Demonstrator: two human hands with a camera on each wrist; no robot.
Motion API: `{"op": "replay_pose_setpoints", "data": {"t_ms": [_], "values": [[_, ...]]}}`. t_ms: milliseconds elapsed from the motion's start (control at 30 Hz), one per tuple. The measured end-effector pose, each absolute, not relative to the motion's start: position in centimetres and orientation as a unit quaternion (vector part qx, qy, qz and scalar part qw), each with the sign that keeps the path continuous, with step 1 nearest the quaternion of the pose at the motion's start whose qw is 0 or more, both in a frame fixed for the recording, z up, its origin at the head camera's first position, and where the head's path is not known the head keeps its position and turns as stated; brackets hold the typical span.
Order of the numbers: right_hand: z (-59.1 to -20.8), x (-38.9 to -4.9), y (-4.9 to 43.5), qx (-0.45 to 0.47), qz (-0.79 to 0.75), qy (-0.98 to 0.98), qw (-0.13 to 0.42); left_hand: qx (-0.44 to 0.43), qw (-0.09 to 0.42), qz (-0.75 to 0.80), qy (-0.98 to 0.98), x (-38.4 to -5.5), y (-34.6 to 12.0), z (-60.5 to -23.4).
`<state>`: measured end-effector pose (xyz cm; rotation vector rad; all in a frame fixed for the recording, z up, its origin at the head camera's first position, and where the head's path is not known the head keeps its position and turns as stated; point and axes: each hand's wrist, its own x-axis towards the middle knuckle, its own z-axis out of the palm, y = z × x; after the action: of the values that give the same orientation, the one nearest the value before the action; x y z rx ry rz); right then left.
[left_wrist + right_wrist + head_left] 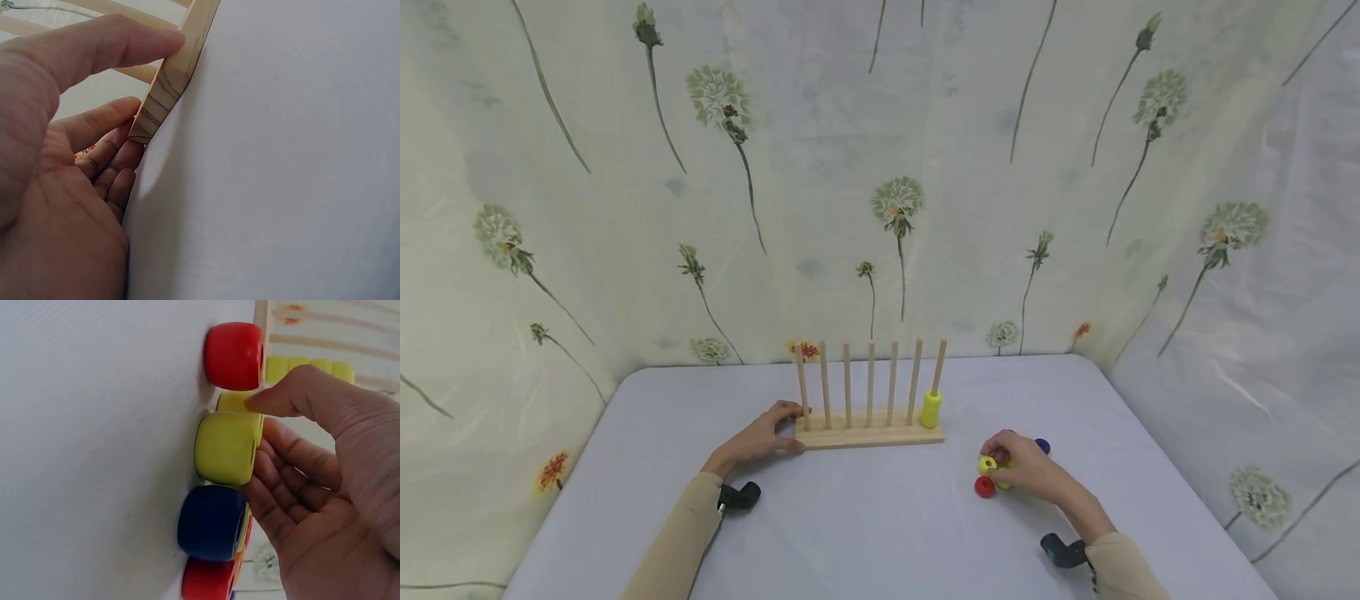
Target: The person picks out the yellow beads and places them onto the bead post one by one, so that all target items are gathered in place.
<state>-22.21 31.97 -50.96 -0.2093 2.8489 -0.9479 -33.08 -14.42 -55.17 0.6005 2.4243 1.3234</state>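
Observation:
A wooden peg rack (868,436) with several upright pegs stands on the table. Yellow beads (931,410) are stacked on its rightmost peg. My left hand (767,435) grips the rack's left end, with the thumb and fingertips on either side of the wooden base (172,75). To the rack's right, my right hand (1026,467) pinches a yellow bead (987,465) between thumb and fingers. Another yellow bead (226,449) sits against it and partly hides it in the right wrist view. A red bead (985,487) lies just in front of the fingers.
More loose beads lie beside the right hand, among them a dark blue bead (212,523) and a red bead (208,579); the hand partly covers this group in the head view. A flower-printed curtain (820,167) surrounds the white table (850,533) at the back and sides.

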Motion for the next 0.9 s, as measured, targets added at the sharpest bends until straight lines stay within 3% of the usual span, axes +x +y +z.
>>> {"op": "replay_pose_setpoints", "data": {"t_ms": [667, 900], "values": [[-51.4, -22.5, 31.5, -0.046, -0.295, 0.952, 0.066, 0.219, 0.159, 0.457, 0.848, -33.3, -14.5, -55.2], [-52.0, -22.6, 31.8, -0.040, -0.309, 0.949, 0.039, 0.223, 0.159, 0.455, 0.847, -33.3, -14.6, -55.2]]}}
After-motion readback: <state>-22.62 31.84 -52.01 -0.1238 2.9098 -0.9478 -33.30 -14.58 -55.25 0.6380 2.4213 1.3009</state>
